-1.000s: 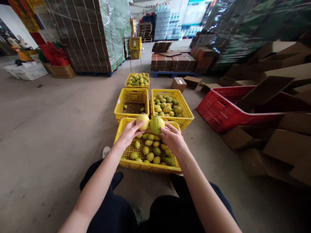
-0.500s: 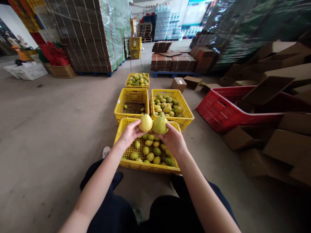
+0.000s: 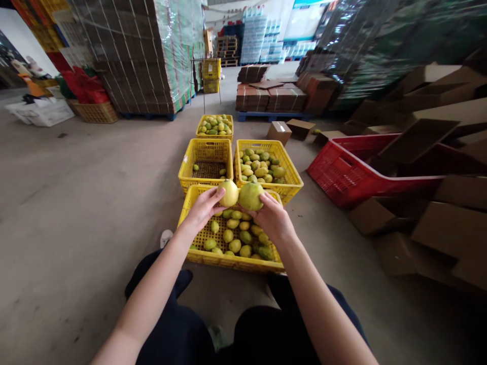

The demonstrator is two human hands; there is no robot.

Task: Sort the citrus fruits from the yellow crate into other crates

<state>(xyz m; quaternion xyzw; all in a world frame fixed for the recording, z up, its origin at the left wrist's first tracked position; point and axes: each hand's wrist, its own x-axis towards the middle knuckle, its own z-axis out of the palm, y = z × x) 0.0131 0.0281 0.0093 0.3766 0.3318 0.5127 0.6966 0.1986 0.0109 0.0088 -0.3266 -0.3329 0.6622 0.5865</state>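
Note:
My left hand [image 3: 205,207] is closed round a pale yellow fruit [image 3: 229,193]. Beside it, my right hand [image 3: 273,215] grips a greener fruit [image 3: 250,196]. The two fruits are held side by side, close together, over the far part of the nearest yellow crate [image 3: 228,260]. Several green and yellow fruits [image 3: 235,246] lie in that crate, mostly in its middle and right. Just beyond stand a yellow crate with a few fruits [image 3: 184,167] on the left and a fuller yellow crate [image 3: 291,178] on the right.
Farther ahead is a small yellow crate [image 3: 198,132] filled with fruit. A red crate [image 3: 342,172] and open cardboard boxes [image 3: 452,228] lie on the right. Flattened cartons [image 3: 285,98] sit on a blue pallet, and a wrapped stack [image 3: 129,56] stands at the left.

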